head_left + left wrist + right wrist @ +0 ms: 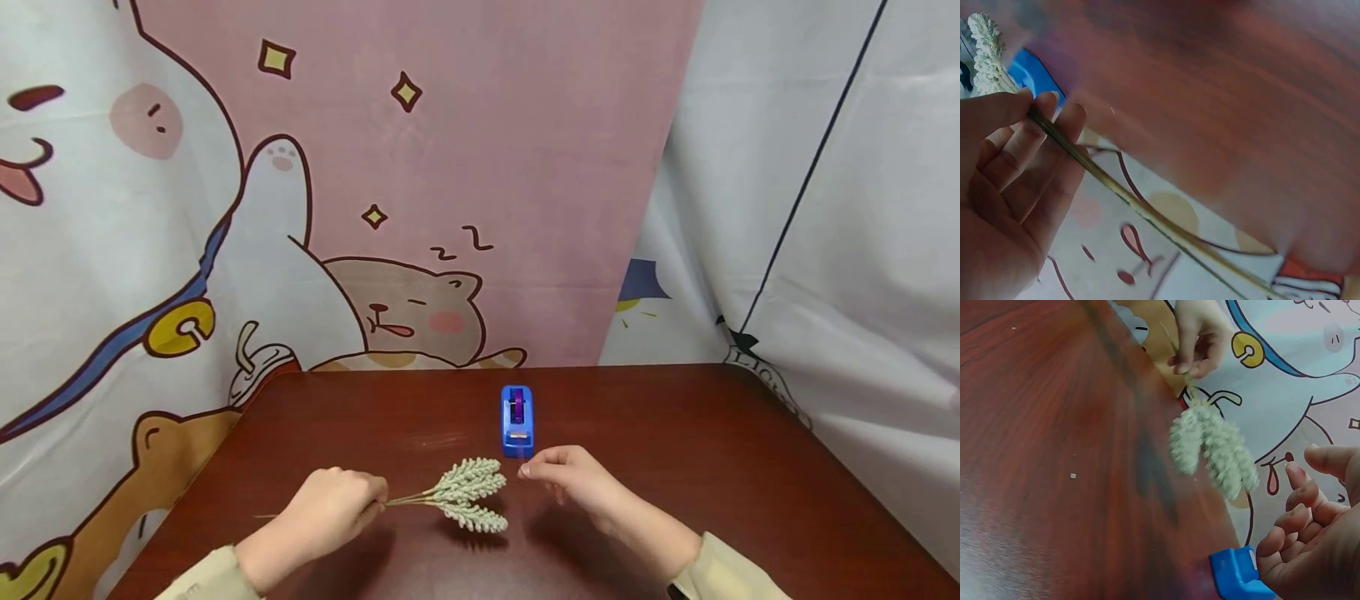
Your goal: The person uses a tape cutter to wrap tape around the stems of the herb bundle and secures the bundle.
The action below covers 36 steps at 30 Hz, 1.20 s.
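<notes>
In the head view, my left hand [333, 510] pinches the thin stems of an artificial flower sprig with pale green, grain-like heads [471, 482]. The heads point right, above the table. The left wrist view shows the stems [1110, 181] running between thumb and fingertips, their tail ends stretching past the hand. My right hand [577, 483] hovers just in front of a blue tape dispenser [507, 417] holding a purple roll. In the right wrist view, its fingers [1297, 515] bend loosely, with a small gap between thumb and index. Any clear tape there cannot be made out.
A dark reddish-brown table [375, 417] lies beneath both hands. Behind it hangs a pink and white cloth [510, 167] with cartoon animals, and a white cloth [862, 250] hangs on the right.
</notes>
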Motion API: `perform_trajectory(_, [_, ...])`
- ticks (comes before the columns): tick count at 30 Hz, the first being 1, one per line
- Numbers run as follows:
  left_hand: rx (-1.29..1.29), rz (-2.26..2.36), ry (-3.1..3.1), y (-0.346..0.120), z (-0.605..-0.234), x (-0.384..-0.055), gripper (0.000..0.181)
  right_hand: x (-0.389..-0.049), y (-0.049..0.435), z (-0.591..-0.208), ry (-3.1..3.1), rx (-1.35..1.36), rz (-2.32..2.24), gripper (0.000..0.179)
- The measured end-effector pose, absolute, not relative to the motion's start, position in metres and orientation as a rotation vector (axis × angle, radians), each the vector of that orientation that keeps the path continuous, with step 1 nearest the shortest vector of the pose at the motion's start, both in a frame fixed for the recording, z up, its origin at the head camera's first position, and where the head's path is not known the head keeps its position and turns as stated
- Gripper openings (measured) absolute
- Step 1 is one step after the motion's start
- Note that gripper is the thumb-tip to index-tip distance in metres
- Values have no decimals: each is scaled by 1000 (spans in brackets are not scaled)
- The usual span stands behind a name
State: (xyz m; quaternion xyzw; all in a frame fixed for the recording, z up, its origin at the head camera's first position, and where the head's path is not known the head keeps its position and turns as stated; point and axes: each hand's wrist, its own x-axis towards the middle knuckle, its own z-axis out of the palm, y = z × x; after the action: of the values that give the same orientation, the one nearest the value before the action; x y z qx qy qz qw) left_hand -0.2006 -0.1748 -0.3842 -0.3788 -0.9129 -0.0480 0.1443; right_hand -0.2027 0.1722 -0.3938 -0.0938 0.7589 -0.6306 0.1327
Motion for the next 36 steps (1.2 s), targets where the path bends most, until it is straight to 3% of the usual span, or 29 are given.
perform_trajectory(8, [-1230, -166, -2568, -116, -407, -211, 15, -207, 170, -381, 2194, -279, -1833, 24])
perform_trajectory(19, [-1208, -477, -2602, -30, -414, -235, 9, -202, 167, -379, 2201, -284, -1855, 28])
perform_trajectory(36, [-1195, -1128, -2595, -21, -420, -239, 10, -181, 168, -412, 2164, -235, -1959, 30])
